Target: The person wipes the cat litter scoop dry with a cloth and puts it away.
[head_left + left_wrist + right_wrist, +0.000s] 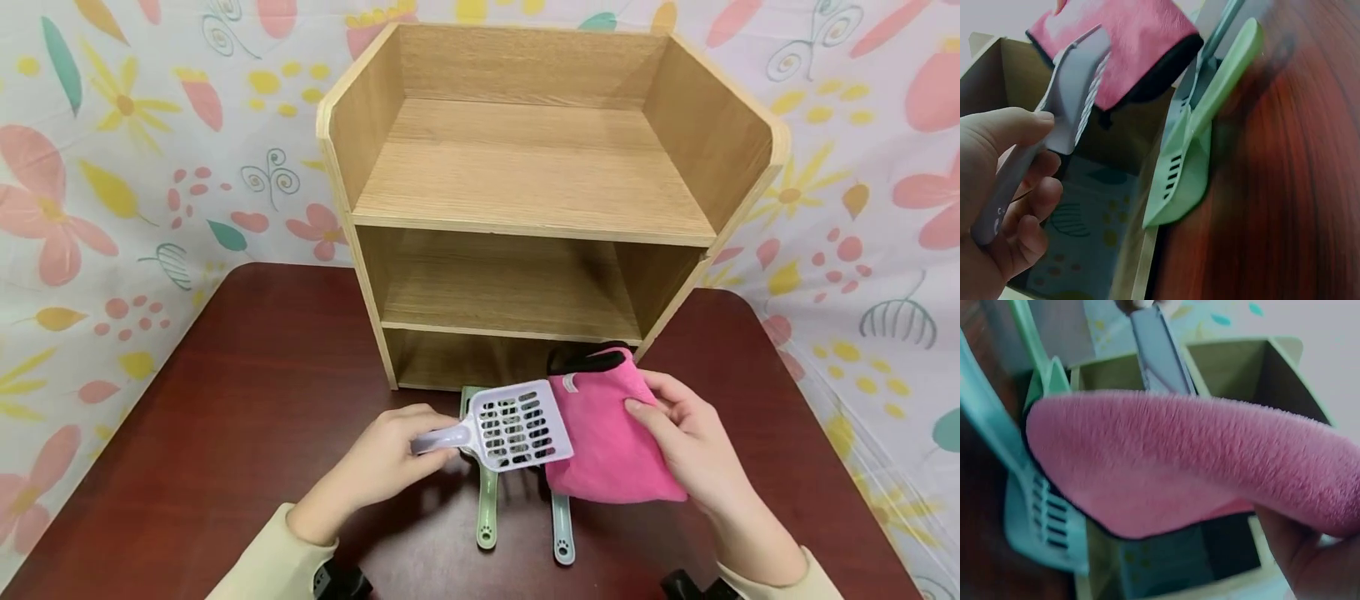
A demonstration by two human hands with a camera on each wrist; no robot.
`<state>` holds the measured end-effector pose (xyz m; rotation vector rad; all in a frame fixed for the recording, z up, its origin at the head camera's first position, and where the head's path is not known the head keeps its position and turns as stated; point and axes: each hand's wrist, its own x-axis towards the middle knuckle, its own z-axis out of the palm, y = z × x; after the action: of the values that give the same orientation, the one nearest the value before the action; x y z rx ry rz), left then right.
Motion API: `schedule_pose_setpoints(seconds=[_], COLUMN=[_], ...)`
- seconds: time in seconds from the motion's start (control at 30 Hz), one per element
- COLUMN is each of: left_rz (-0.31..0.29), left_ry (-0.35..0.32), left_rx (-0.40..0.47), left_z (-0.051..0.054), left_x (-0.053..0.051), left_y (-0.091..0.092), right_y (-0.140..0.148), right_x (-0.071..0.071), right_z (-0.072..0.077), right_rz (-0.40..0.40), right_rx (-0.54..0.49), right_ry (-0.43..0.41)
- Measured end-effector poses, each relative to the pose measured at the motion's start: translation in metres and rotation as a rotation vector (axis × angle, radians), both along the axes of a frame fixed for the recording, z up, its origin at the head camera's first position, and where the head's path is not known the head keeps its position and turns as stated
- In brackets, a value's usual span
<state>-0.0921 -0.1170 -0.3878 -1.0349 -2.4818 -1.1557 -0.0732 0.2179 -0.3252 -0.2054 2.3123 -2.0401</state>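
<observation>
My left hand (386, 454) grips the handle of a lilac slotted litter scoop (521, 427), its slotted head turned toward the right hand. A folded pink plush cloth (611, 433) with black edging and a black loop is pinched by my right hand (693, 442), thumb on top. The scoop's far edge meets or overlaps the cloth's left side; contact is unclear. Beneath them on the table lie a green scoop (487, 508) and a blue scoop (562, 529), handles toward me. In the head view their heads are largely covered; the left wrist view shows the green scoop's slotted head (1179, 178).
A wooden shelf unit (532, 171) with a raised top rim and two lower compartments stands on the dark red-brown table (210, 433), just beyond the hands. Patterned fabric (150, 167) with flowers and leaves hangs around the back and sides.
</observation>
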Motion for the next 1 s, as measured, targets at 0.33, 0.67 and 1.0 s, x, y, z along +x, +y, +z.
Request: schedule_pose_setpoints(seconds=[0.33,0.67,1.0], left_rz=[0.009,0.052,0.006], left_ry=[0.039,0.154,0.268], left_rx=[-0.046,-0.095,-0.056], left_z=[-0.005,-0.001,0.004], left_x=[-0.004,-0.007,-0.010], left_y=[0.012,0.017,0.014], right_y=[-0.042,-0.062,-0.061], right_x=[-0.007,-0.010,-0.022], right_z=[0.000,-0.026,-0.041], right_rz=[0.087,-0.036,-0.044], right_rx=[0.287,0.666,0.527], right_ry=[0.242,0.220,0.044])
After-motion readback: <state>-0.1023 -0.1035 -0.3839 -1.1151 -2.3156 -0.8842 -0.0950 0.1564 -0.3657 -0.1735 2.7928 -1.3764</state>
